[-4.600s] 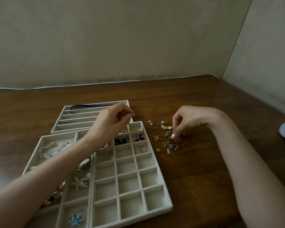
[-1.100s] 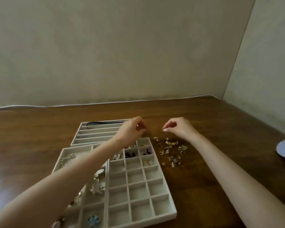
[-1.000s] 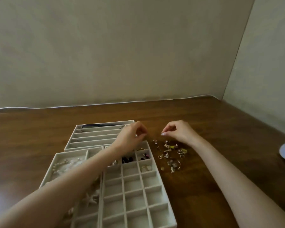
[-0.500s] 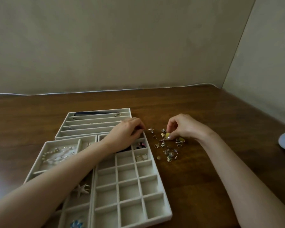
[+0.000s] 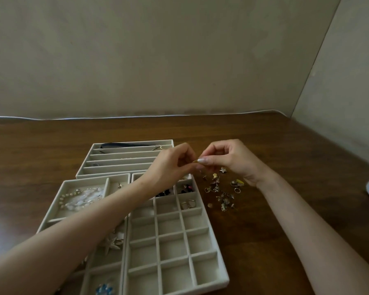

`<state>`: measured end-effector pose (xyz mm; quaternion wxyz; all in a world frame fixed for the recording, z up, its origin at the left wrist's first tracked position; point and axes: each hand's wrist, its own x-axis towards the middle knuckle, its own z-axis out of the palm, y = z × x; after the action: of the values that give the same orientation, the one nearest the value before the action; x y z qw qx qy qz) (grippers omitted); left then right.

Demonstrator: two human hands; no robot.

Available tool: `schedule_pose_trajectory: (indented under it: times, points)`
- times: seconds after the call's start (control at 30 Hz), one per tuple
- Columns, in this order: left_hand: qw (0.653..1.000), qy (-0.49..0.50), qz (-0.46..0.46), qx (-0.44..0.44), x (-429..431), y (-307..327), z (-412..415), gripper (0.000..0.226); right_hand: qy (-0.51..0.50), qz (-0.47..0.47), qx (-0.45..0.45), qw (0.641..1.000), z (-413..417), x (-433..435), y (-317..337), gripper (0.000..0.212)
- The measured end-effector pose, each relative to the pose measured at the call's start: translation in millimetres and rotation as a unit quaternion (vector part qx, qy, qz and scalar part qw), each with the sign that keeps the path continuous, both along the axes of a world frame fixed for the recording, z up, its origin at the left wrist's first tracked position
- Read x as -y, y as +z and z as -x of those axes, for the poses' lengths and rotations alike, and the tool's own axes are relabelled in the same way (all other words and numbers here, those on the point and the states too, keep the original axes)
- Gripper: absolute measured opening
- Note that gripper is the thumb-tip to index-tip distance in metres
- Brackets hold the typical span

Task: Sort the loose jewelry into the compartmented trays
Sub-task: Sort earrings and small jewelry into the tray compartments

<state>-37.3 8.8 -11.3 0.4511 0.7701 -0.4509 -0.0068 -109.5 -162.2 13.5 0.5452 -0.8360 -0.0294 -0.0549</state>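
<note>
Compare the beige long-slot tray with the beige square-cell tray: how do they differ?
The beige long-slot tray has narrow rows side to side; the beige square-cell tray has a grid of small cells. The slot tray lies farther back; the grid tray lies nearer, beside the loose jewelry pile. The slot tray holds a dark strap; the grid tray holds small pieces in far cells only. Both are rectangular.

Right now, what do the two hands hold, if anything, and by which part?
A tiny gold piece, pinched by the left hand and right hand at their fingertips; which part cannot be told.
</note>
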Motion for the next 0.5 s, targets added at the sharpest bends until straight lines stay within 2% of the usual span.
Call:
schedule_pose_trajectory:
  times: [0.07, 0.13, 0.2, 0.23, 0.33, 0.5]
  points:
    - [1.000, -0.001, -0.001, -0.016, -1.5, -0.3, -2.7, 0.009, -0.018, 0.043, -0.015, 0.999, 2.0, 9.6, 3.1, 0.010]
    - [0.999, 0.002, 0.006, -0.039, -3.1, -1.1, -5.6, 0.010, -0.053, 0.171, -0.045, 0.983, 2.9, 26.5, 4.3, 0.019]
    - [0.998, 0.004, 0.013, -0.055, -4.1, -2.5, -8.0, 0.011, -0.061, 0.283, -0.133, 0.948, 4.0, 43.2, 3.2, 0.031]
    - [0.998, 0.005, 0.013, -0.057, -4.4, -3.0, -8.5, 0.011, -0.051, 0.305, -0.183, 0.933, 5.2, 49.4, 2.3, 0.035]
    - [0.999, 0.008, -0.003, -0.044, -4.2, -3.9, -8.7, 0.010, -0.026, 0.315, -0.260, 0.913, 9.0, 58.1, 3.6, 0.037]
    - [0.999, -0.003, -0.047, -0.001, -4.6, -2.3, -7.6, 0.006, -0.017, 0.308, -0.266, 0.913, 7.3, 57.4, 2.1, 0.022]
